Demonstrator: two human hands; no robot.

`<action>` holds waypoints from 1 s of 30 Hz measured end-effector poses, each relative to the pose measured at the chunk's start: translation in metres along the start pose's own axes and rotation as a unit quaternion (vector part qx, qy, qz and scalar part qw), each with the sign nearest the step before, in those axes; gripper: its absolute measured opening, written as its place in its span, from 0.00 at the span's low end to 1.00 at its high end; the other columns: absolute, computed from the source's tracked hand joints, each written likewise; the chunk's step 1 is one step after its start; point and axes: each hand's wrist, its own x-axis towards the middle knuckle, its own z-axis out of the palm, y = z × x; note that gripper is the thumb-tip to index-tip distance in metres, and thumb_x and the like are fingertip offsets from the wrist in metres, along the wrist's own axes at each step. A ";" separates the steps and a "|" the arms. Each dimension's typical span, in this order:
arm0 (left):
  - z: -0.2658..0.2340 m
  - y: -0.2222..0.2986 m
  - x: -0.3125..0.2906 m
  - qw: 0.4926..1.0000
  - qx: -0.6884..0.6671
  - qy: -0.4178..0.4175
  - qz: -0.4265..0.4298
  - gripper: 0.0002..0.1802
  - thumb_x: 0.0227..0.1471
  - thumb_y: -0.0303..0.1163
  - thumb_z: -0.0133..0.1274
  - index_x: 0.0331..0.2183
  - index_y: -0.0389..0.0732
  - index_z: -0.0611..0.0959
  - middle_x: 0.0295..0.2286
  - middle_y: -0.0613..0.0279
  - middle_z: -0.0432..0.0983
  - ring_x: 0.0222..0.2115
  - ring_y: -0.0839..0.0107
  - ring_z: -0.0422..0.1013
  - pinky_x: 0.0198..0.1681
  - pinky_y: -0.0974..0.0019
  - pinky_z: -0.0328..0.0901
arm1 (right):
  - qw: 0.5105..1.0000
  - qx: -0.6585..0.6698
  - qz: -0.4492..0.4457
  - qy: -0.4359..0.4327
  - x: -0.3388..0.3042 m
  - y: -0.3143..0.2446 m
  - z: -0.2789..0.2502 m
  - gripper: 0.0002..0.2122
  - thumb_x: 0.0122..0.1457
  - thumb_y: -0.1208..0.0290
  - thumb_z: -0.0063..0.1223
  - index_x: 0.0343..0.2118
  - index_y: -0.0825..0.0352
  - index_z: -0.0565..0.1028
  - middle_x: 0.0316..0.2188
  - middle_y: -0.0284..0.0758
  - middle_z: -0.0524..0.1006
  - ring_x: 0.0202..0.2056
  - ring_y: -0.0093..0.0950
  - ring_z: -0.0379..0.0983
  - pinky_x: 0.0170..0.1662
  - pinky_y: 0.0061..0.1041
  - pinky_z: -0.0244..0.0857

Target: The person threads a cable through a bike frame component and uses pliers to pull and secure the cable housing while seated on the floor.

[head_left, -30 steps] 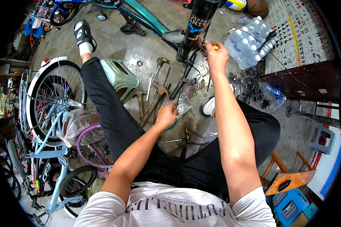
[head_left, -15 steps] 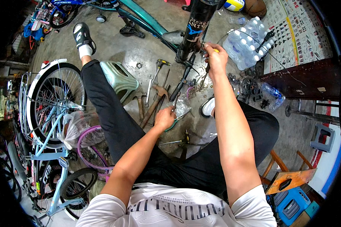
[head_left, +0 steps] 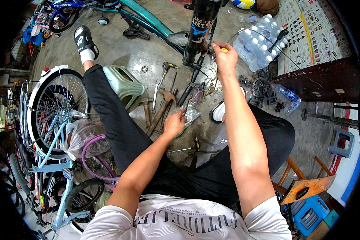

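Observation:
My right hand point(head_left: 225, 60) is closed around a yellow-ended screwdriver point(head_left: 224, 50), held beside the black bicycle tube point(head_left: 201, 30). The hand covers most of the tool, so its tip is hidden. Below the tube, a handlebar point(head_left: 191, 85) with a black grip slants down toward my other hand. Low over the floor, my left hand point(head_left: 175, 123) pinches a thin metal tool point(head_left: 187, 103); its exact kind I cannot make out. Beside those fingers lies a clear plastic bag point(head_left: 193, 115). A hammer point(head_left: 164, 106) and a spanner point(head_left: 155, 93) rest left of the handlebar.
A pale green stool point(head_left: 126, 86) stands by my left leg. Shrink-wrapped water bottles point(head_left: 254, 46) and loose bicycle parts point(head_left: 262, 90) are on the right. Several bicycles, including a light blue one point(head_left: 56, 132), crowd the left side. Between my legs lies another screwdriver point(head_left: 197, 143).
The whole view has shifted slightly, carrying the scene a little left and up. My right hand has turned a little at the tube. My left hand keeps its place by the bag.

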 end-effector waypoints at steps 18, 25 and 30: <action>0.009 -0.013 -0.006 0.998 0.004 -0.049 -0.033 0.15 0.52 0.36 0.57 0.43 0.43 0.81 0.36 0.45 0.81 0.40 0.43 0.76 0.44 0.44 0.68 | 0.989 -0.018 0.148 -0.006 -0.004 -0.009 0.001 0.15 0.54 0.62 0.67 0.34 0.72 0.82 0.26 0.36 0.81 0.30 0.25 0.75 0.35 0.27 0.69; 0.038 -0.034 0.015 0.995 -0.091 -0.046 -0.010 0.20 0.59 0.35 0.55 0.51 0.38 0.79 0.44 0.52 0.81 0.41 0.56 0.78 0.43 0.54 0.70 | 0.998 -0.028 0.053 -0.026 0.003 -0.005 0.002 0.15 0.54 0.62 0.68 0.33 0.72 0.82 0.27 0.35 0.81 0.29 0.22 0.73 0.34 0.24 0.67; -0.030 0.091 0.069 0.750 -0.659 -0.052 0.033 0.34 0.64 0.26 0.47 0.68 0.49 0.58 0.65 0.60 0.60 0.56 0.64 0.68 0.53 0.56 0.67 | 0.989 0.017 0.136 -0.058 -0.003 -0.016 -0.010 0.14 0.55 0.64 0.67 0.35 0.71 0.80 0.29 0.33 0.79 0.28 0.22 0.71 0.32 0.24 0.65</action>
